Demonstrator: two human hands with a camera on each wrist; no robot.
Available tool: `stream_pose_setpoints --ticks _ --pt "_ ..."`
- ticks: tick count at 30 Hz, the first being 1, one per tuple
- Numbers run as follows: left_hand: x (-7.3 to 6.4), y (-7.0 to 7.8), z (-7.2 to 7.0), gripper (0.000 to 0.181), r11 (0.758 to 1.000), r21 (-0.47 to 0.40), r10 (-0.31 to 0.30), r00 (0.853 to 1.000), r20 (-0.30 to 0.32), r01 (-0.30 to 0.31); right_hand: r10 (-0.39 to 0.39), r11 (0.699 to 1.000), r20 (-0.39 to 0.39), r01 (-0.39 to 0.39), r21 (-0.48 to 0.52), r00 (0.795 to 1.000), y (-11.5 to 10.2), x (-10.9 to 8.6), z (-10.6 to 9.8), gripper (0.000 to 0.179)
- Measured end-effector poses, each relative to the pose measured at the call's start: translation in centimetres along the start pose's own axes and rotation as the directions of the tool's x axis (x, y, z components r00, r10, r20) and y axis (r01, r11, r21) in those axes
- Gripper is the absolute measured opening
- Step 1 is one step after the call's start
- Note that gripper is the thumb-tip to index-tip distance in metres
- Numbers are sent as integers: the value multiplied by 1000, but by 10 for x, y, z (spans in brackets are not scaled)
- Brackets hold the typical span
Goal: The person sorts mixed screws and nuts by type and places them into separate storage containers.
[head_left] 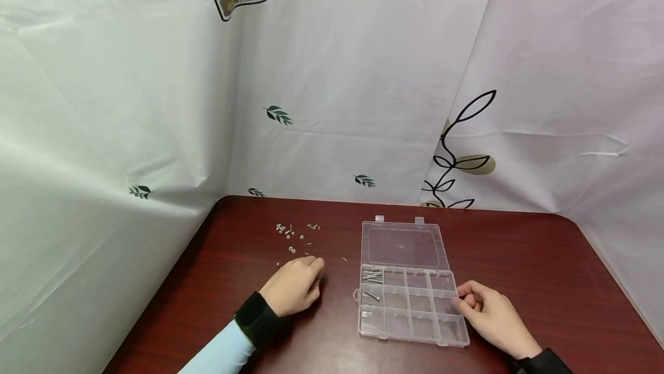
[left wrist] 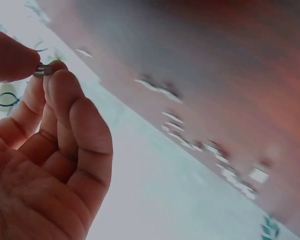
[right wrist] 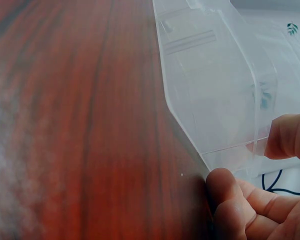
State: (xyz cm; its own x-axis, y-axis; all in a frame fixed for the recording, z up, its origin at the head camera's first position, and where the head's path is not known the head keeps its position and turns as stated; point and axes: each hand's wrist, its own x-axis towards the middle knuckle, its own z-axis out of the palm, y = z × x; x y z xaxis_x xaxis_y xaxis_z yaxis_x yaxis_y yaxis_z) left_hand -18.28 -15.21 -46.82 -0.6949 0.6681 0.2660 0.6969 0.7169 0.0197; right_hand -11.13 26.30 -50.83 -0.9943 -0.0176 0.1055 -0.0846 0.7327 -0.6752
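Observation:
Between thumb and fingertips, my left hand [head_left: 294, 285] pinches a small metal nut [left wrist: 42, 70], which the head view hides. That hand is above the table, just in front of scattered nuts [head_left: 291, 249] and small screws [head_left: 280, 227]. My right hand [head_left: 493, 315] grips the right side wall of a clear plastic compartment box [head_left: 413, 339], thumb over the rim and fingers against the outside. The box lies with its lid [head_left: 402, 247] folded back. Several long screws [head_left: 372, 276] lie in its back left compartment, and another screw [head_left: 371, 295] lies in the one in front.
The dark red wooden table [head_left: 321, 351] has rounded back corners. White printed cloth [head_left: 337, 74] hangs behind it and at both sides. One tiny screw [head_left: 344, 259] lies apart, between the left hand and the box.

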Motion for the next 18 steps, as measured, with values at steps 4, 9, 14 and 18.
stream_pose_setpoints --ticks 4,9,14,18 --pt "16 17 -2 19 998 -6 59 998 -26 -59 -1 1000 -5 1 -1 1000 0 1 1 11" --pt "33 39 -1 16 992 -15 127 991 -49 -128 -10 1000 -14 10 4 1000 0 0 0 11" --pt "47 57 1 14 982 -1 189 980 -65 -189 1 1000 0 -1 2 1000 0 1 0 11" --pt "54 67 1 15 972 11 233 969 -81 -233 14 1000 10 -14 0 1000 -1 2 0 11"
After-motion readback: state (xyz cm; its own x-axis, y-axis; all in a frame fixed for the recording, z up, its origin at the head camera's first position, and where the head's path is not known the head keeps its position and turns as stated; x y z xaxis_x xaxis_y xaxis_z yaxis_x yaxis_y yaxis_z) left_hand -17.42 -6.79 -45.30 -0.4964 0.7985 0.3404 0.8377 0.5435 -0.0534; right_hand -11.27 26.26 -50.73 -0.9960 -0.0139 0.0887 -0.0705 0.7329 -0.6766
